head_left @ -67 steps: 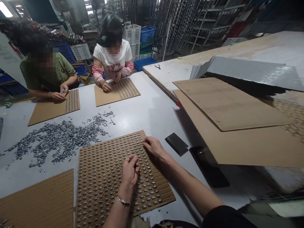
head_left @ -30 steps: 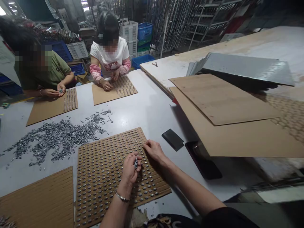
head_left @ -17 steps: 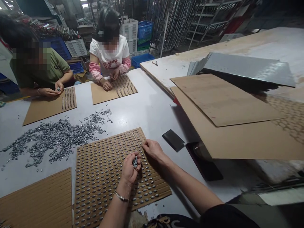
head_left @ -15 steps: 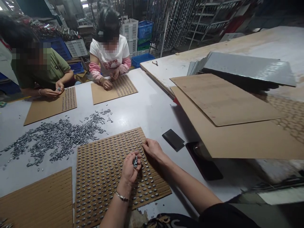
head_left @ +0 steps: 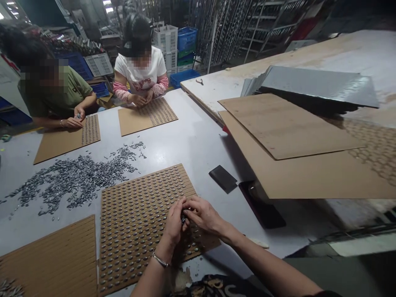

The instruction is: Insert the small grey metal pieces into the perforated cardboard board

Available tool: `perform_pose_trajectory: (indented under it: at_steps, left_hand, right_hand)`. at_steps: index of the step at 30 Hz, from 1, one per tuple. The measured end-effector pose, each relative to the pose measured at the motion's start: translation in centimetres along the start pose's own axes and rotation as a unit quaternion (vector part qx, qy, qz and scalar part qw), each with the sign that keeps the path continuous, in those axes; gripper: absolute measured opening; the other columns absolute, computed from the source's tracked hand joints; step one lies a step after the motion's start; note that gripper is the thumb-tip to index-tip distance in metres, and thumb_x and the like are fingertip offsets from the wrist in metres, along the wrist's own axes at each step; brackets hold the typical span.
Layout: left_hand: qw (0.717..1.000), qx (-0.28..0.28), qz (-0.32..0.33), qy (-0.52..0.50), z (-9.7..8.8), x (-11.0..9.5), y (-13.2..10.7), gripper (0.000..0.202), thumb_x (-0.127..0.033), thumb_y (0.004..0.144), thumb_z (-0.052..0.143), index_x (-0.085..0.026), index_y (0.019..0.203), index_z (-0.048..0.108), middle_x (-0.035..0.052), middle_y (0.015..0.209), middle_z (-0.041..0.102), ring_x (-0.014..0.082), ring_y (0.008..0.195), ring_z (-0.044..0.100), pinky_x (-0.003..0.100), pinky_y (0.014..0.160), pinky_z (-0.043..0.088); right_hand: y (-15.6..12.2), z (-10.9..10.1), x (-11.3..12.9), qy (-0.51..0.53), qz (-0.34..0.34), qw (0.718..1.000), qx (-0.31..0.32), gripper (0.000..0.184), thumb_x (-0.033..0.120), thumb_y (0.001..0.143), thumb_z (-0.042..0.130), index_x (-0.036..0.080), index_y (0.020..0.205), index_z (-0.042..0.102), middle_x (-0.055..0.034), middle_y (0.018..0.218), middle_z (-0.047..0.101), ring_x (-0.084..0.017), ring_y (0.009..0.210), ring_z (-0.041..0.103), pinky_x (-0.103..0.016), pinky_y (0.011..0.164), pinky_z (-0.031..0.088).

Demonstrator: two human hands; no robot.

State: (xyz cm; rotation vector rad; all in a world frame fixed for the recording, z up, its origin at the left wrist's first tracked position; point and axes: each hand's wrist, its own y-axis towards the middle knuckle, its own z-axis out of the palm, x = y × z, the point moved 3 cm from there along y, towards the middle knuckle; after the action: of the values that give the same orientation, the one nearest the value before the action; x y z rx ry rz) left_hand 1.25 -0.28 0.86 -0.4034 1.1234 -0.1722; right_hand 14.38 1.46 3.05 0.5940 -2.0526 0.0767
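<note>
Both hands meet over the slotted board's [head_left: 136, 214] near-right part: left hand [head_left: 173, 222] cupping metal pieces [head_left: 183, 217], right hand [head_left: 202, 214] fingers pinching one from it.

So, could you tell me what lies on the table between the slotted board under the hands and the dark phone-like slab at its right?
In the head view, a small dark flat pad lies on the grey table between the slotted board and the slab.
</note>
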Motion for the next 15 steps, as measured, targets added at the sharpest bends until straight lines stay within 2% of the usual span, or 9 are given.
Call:
perform_pose_trajectory:
  at_steps: [2,3,5,7,8,11,15]
  left_hand:
    - [1.0,0.017,0.017,0.02,0.3,0.0,0.0,0.025,-0.041,0.078,0.072,-0.018,0.088,0.076,0.0107,0.105,0.072,0.0237,0.101,0.062,0.028,0.078,0.052]
    - [0.999,0.02,0.018,0.019,0.4,0.0,0.0,0.027,-0.043,0.077,0.073,-0.018,0.087,0.076,0.0104,0.103,0.072,0.0226,0.099,0.063,0.028,0.079,0.052]
    - [1.0,0.022,-0.012,-0.012,0.4,0.3,0.1,0.031,-0.046,0.075,0.074,-0.017,0.086,0.073,0.0075,0.089,0.07,0.0172,0.079,0.062,0.025,0.064,0.051]
    - [0.996,0.044,-0.062,-0.047,0.3,0.7,0.3,0.035,-0.048,0.072,0.077,-0.017,0.086,0.069,0.0021,0.074,0.064,0.01,0.056,0.053,0.019,0.044,0.038]
    - [0.993,0.062,-0.082,-0.059,0.3,0.9,0.3,0.036,-0.048,0.071,0.078,-0.017,0.085,0.066,-0.0001,0.07,0.06,0.0072,0.05,0.047,0.017,0.039,0.031]
    - [0.987,0.102,-0.107,-0.068,0.2,1.0,0.6,0.041,-0.046,0.067,0.082,-0.016,0.082,0.06,-0.0017,0.072,0.058,0.0033,0.047,0.043,0.014,0.036,0.022]
    - [0.981,0.124,-0.137,-0.059,-0.2,0.8,0.8,0.043,-0.047,0.066,0.083,-0.016,0.079,0.056,-0.0022,0.069,0.056,0.0025,0.046,0.042,0.013,0.036,0.02]
  right_hand:
    - [0.0,0.0,-0.1,-0.004,0.001,1.0,-0.006,0.014,0.019,0.09,0.056,0.023,0.091,0.069,-0.0056,0.097,0.068,-0.019,0.094,0.062,-0.032,0.085,0.049]
    - [0.0,0.0,-0.2,-0.009,0.003,1.0,-0.011,0.013,0.019,0.09,0.055,0.023,0.089,0.068,-0.0054,0.095,0.068,-0.019,0.093,0.062,-0.032,0.085,0.049]
    - [0.2,-0.2,-0.3,-0.009,0.026,0.999,-0.028,0.014,0.022,0.091,0.054,0.022,0.088,0.067,-0.0043,0.089,0.068,-0.018,0.086,0.062,-0.031,0.081,0.049]
    - [0.4,-0.4,-0.7,0.003,0.067,0.996,-0.054,0.013,0.026,0.091,0.054,0.022,0.087,0.066,-0.0027,0.082,0.067,-0.017,0.077,0.061,-0.029,0.074,0.048]
    - [0.5,-0.6,-0.9,0.015,0.088,0.994,-0.066,0.013,0.027,0.091,0.055,0.021,0.086,0.065,-0.0019,0.079,0.067,-0.017,0.073,0.061,-0.028,0.071,0.048]
    - [0.6,-0.7,-1.4,0.059,0.118,0.989,-0.068,0.012,0.027,0.09,0.056,0.021,0.083,0.064,-0.0005,0.074,0.067,-0.016,0.07,0.061,-0.027,0.067,0.047]
    - [0.4,-0.7,-1.5,0.067,0.066,0.993,-0.067,0.013,0.027,0.089,0.057,0.021,0.081,0.066,-0.0014,0.078,0.067,-0.016,0.075,0.061,-0.028,0.073,0.048]
